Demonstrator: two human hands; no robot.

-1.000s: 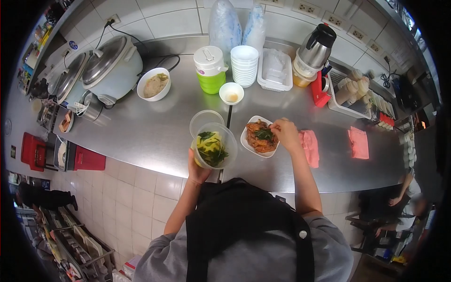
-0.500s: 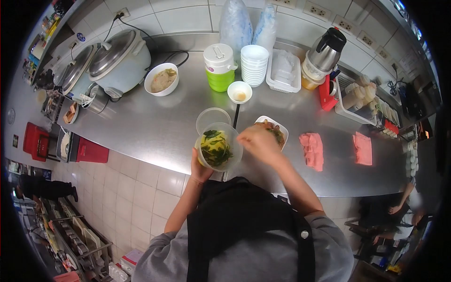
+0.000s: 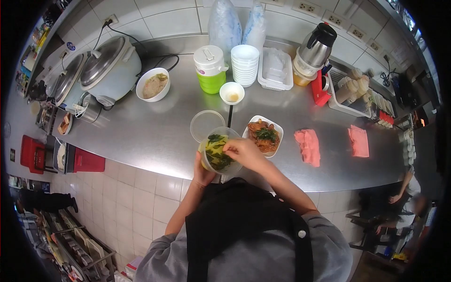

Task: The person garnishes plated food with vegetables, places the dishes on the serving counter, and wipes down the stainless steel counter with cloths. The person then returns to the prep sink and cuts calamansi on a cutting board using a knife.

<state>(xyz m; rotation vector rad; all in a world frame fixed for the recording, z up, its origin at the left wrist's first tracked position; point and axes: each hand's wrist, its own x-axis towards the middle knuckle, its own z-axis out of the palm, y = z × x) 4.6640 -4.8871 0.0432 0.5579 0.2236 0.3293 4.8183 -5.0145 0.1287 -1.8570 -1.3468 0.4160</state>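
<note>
Head view is showing us leaning over the steel worktop [image 3: 141, 136]. We are cupping a clear plastic tub [image 3: 217, 151] of greens from below with the left hand [image 3: 202, 173], curled shut around its base. The right hand [image 3: 242, 151] is pinching leaves inside. We are judging the tub light, thin-walled, squashable: best held low.

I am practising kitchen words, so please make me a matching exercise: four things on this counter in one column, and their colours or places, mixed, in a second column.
Things:
1. jug
2. folded cloths
3. clear tub of greens
4. square plate

Descriptions:
A. pink
B. held in the left hand
C. green with a white lid
D. white, with browned food and greens on it

Pairs: 1-C, 2-A, 3-B, 4-D
</note>
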